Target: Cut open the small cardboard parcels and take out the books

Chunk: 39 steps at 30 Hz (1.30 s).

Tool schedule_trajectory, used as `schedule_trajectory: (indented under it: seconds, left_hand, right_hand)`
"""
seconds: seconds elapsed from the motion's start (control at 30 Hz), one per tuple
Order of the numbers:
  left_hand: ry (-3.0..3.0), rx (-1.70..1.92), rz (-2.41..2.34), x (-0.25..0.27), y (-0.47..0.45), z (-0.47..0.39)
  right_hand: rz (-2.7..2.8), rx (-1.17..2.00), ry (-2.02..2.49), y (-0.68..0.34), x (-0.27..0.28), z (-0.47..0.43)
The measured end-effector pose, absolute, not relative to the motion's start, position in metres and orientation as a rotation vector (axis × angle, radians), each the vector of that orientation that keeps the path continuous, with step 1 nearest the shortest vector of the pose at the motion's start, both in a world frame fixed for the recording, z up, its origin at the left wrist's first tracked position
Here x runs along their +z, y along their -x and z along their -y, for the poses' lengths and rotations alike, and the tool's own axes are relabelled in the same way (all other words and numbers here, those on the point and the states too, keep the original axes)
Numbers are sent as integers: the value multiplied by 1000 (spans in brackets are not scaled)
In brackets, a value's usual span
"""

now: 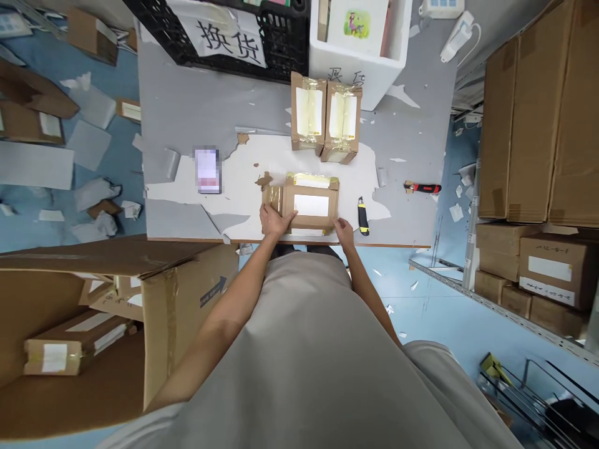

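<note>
Head view: taped carton [312, 201] at centre frame. My left hand [275, 220] is on it, thumb spread from fingers; right hand [344, 232] at its lower-right corner, can't tell if pinching. White bin [386, 67], top: picture-marked box [358, 25] inside. Open carton [187, 318], lower left: smaller boxes [75, 343] inside.

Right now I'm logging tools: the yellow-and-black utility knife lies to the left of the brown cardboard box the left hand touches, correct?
Not left: the head view shows the yellow-and-black utility knife lying to the right of the brown cardboard box the left hand touches.
</note>
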<state>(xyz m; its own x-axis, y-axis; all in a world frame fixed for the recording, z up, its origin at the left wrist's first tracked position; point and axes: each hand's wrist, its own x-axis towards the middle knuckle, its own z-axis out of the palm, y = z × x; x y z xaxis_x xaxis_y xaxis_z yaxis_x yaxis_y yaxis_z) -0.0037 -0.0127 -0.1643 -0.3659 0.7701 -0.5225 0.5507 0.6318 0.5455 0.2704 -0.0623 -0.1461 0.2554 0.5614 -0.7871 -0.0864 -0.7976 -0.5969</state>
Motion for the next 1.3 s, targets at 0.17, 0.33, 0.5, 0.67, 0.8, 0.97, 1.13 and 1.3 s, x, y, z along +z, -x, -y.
schedule_trajectory:
  seconds: [0.17,0.33,0.5,0.67,0.8,0.97,1.13,1.3]
  left_hand:
    - [-909,406,-2112,-162,28,4]
    - [-675,532,-1881,-153,59,-2]
    - [-483,664,-1585,-140,85,8]
    - [-514,702,-1111,-114,107,12]
    - [-658,678,-992,-94,129,2]
    - [-839,630,-1016,-84,146,-13]
    - [-962,451,-801,-79,123,-14]
    - [-1094,203,-552,-82,57,4]
  right_hand:
    - [793,1519,1928,-264,-150,24]
    - [919,1556,1814,-260,-146,3]
    - [1101,1543,1774,-254,-125,9]
    - [1173,1615,1709,-216,-98,29]
    - [1065,1533,1650,-182,-73,52]
    - [883,1260,1746,-151,-47,99]
    - [652,980,1855,-129,-30,171]
    - [365,722,1946,-123,-22,264]
